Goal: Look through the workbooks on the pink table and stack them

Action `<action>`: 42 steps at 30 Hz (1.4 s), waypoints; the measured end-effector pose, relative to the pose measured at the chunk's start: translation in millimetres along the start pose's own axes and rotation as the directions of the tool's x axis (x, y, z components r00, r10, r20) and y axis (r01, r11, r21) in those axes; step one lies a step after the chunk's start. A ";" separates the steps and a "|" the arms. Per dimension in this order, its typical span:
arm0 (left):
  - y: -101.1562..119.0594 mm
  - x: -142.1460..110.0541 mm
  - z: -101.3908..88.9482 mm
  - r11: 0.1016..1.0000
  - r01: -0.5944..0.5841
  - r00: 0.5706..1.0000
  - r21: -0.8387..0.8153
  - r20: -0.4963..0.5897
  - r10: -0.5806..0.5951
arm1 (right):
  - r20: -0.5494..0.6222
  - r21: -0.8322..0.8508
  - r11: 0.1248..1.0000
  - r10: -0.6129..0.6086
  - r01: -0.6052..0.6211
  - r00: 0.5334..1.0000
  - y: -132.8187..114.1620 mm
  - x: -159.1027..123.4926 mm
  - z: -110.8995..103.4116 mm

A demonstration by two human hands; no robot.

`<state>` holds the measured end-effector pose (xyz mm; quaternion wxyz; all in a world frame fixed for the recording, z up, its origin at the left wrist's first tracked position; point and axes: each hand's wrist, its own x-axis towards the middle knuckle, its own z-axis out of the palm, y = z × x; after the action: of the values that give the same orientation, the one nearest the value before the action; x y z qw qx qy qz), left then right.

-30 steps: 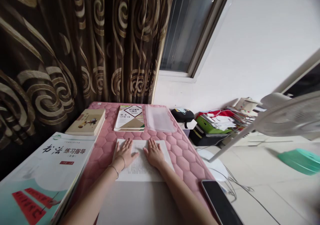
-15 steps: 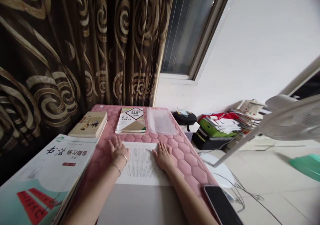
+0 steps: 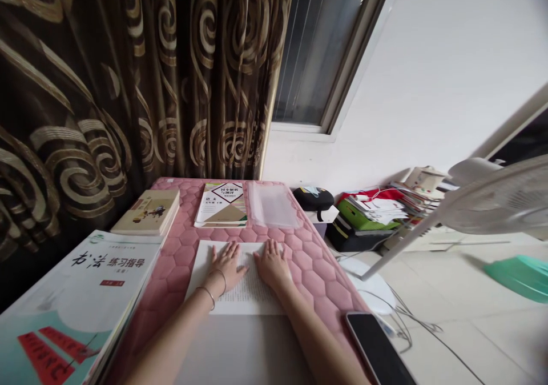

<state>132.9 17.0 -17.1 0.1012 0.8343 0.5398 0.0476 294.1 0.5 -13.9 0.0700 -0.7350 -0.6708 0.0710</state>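
Resting — left hand [image 3: 226,268] and right hand [image 3: 272,265] — on apparently printed paper [image 3: 246,299].

Calligraphy wkbk [image 3: 72,282], phone [image 3: 377,348], elec. fan [image 3: 500,199], curtain [image 3: 128,76]

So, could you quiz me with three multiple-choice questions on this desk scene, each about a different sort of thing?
1. Where is the printed white paper sheet?
A under both hands
B on the floor tiles
C on the fan

2. What colour is the hexagon-quilted fabric mat?
A green
B black
C pink

3. How are the bare left hand and bare right hand?
A clenched
B flat and open
C holding a pen

1 A: both palms rest on it.
2 C: pink hexagons cover it.
3 B: fingers lie spread on the paper.
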 end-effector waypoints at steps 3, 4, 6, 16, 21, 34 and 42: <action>1.5 0.6 -0.9 1.000 0.001 1.000 0.008 0.024 -0.001 | 0.022 0.116 0.970 -0.219 0.215 0.975 -33.0 2.7 5.4; 2.9 0.5 -0.7 1.000 0.000 0.999 0.011 0.032 -0.001 | 0.038 0.149 0.951 -0.280 0.272 0.959 -41.2 3.7 7.6; 4.6 -0.3 -0.3 1.000 0.010 1.000 0.013 0.021 -0.011 | 0.059 0.175 0.934 -0.325 0.310 0.944 -47.9 5.3 11.3; -40.0 -18.8 -17.7 0.952 0.298 0.955 0.072 -0.021 -0.297 | 0.042 0.013 1.000 -0.018 0.018 0.999 32.9 -2.9 -3.1; -49.9 -27.0 -25.6 0.890 0.434 0.900 0.141 -0.036 -0.433 | -0.005 -0.048 0.999 -0.005 0.005 1.000 33.2 -1.2 -5.7; -11.6 -42.1 -27.5 0.871 0.451 0.892 0.194 -0.139 -0.431 | -0.033 0.010 0.984 -0.177 0.178 0.984 -30.6 43.4 -12.6; 71.3 -173.4 87.6 0.944 -0.328 0.924 0.036 -0.195 0.328 | 0.087 0.043 0.978 -0.207 0.204 0.974 -30.8 75.2 -20.4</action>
<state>141.4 -179.5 -81.6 0.0366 0.9040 0.4002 0.1461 274.8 78.0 11.4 0.0588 -0.6564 -0.7443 0.1082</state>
